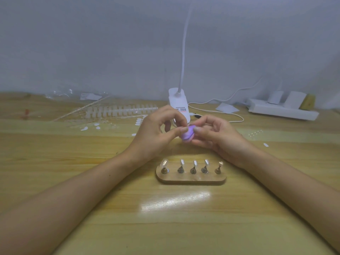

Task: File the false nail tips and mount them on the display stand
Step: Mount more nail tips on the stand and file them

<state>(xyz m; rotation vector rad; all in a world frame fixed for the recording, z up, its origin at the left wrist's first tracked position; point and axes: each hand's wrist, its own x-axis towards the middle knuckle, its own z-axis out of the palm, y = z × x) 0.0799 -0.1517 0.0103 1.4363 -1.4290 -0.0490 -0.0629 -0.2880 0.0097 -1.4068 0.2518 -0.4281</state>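
Both hands meet in mid-air above the table (184,218), fingertips almost nose to nose. The right hand (217,135) grips a small purple file (187,135), with the thumb on its near side and the other fingers curled round behind it. The left hand (154,133) comes in from the other side, fingers curled, thumb and forefinger drawn together right at the file's upper edge. Whether a nail tip sits in that pinch is too small to tell.

Just below the hands, between the two wrists, lies the wooden stand (191,179) with five pegs in a row. The peg nearest the left wrist carries a clear tip (164,162). The one nearest the right wrist has something pale on top, though it is blurred. The three middle pegs show small shiny heads.

Beyond the left hand, rows of unfiled tips (119,110) lie on their strips, with a few loose ones scattered closer in. Directly behind the hands stands a white lamp base (179,104), its neck rising out of view. A white cable (237,117) curls past the right hand, and well beyond it sits a power strip (281,111).
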